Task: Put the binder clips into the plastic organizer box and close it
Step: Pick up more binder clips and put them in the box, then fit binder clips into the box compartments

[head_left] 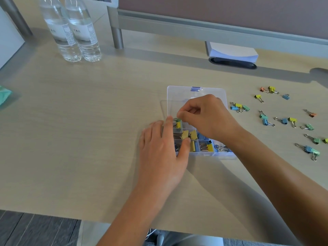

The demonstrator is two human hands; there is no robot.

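I see the plastic organizer box [197,121] sitting on the light wood bench [88,121], its clear lid [182,96] swung open and lying flat on the far side of the box, blue latch [196,88] at the lid's far edge. My right hand [211,118] hangs over the box, its grip pinched with thumb and forefinger on a yellow-green binder clip [178,123] at the box's far-left compartment. My left hand [163,150] lies flat against the left side of the box, fingers straight, grip loose and holding nothing, thumb resting over the near-left compartments. Inside the box, yellow clips [189,134] sit in the middle compartments just under the right hand, another yellow one [210,147] in a near compartment, blue clips [219,148] at the near-right corner. Exact compartment count: cannot tell, hands cover part of it. Loose binder clips [284,119] in yellow, blue, green and orange lie scattered on the bench to the right of the box, well apart from it; nearest bunch [239,107] sits just right of the lid. Two clear water bottles [71,29] stand side by side far beyond and left of the box. A white paper pad [233,51] and a dark cable slot [232,63] lie beyond the box toward the partition [213,13]. A teal item [4,95] shows at the frame edge far left of the box.
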